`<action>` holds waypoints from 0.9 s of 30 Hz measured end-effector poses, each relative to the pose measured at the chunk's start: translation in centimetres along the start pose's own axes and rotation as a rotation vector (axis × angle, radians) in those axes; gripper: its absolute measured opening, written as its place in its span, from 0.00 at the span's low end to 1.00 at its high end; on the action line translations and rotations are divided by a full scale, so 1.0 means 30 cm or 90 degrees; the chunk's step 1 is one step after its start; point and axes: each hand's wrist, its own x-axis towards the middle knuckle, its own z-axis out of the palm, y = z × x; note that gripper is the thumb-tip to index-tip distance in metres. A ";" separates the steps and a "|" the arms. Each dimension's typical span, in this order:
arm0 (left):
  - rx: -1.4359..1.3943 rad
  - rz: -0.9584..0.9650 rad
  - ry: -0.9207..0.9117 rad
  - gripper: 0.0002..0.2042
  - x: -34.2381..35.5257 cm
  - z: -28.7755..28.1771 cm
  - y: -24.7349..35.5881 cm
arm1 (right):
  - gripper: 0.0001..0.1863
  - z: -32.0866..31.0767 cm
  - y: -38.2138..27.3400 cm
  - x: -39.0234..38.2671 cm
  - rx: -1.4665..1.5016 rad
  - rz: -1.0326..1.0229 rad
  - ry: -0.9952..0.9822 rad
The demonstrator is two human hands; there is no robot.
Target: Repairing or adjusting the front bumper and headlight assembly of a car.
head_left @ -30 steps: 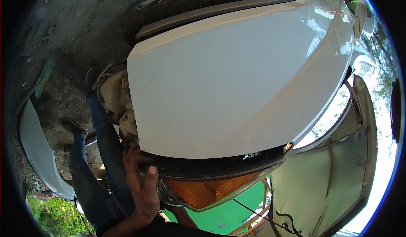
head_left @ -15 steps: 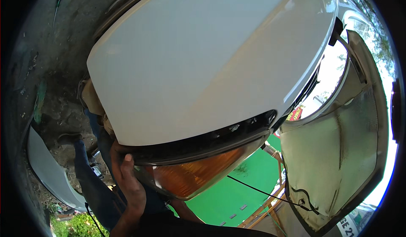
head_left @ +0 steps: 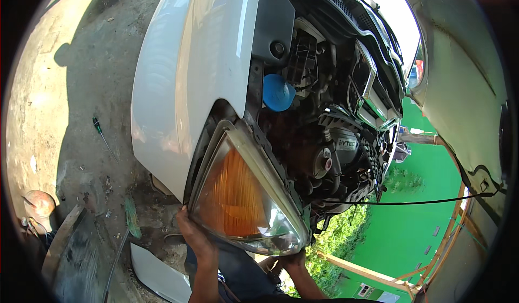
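A car headlight (head_left: 238,195) with a clear lens and an orange section sits at the front corner of a white car, beside the fender (head_left: 184,65). My left hand (head_left: 199,241) grips its outer lower corner, fingertips at the edge where fender and lamp meet. Under the other lower corner is my right hand (head_left: 293,261), closed around the lamp's rim; its fingers are partly hidden by the lamp. A dark gap shows between headlight and fender.
Beyond the lamp lies the engine bay, with a blue funnel-shaped part (head_left: 278,92) and a thin black prop rod (head_left: 405,201) to the raised hood (head_left: 459,71). A screwdriver (head_left: 98,126) and a white curved panel (head_left: 157,273) lie on the ground at left.
The view has swung from the fender side to the car's front, bringing the engine bay into sight. My left hand stays at the headlight's outer corner; my right hand now shows at the other corner.
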 end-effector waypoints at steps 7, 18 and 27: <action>-0.008 0.021 -0.058 0.20 0.016 -0.020 0.000 | 0.26 -0.015 0.019 0.020 0.285 0.095 -0.046; -0.013 -0.008 -0.015 0.18 -0.029 -0.004 0.026 | 0.30 -0.071 0.009 0.037 -0.526 -0.191 -0.167; 0.027 -0.007 0.005 0.17 -0.022 0.019 0.038 | 0.32 0.056 -0.074 -0.011 -0.316 -0.029 -0.099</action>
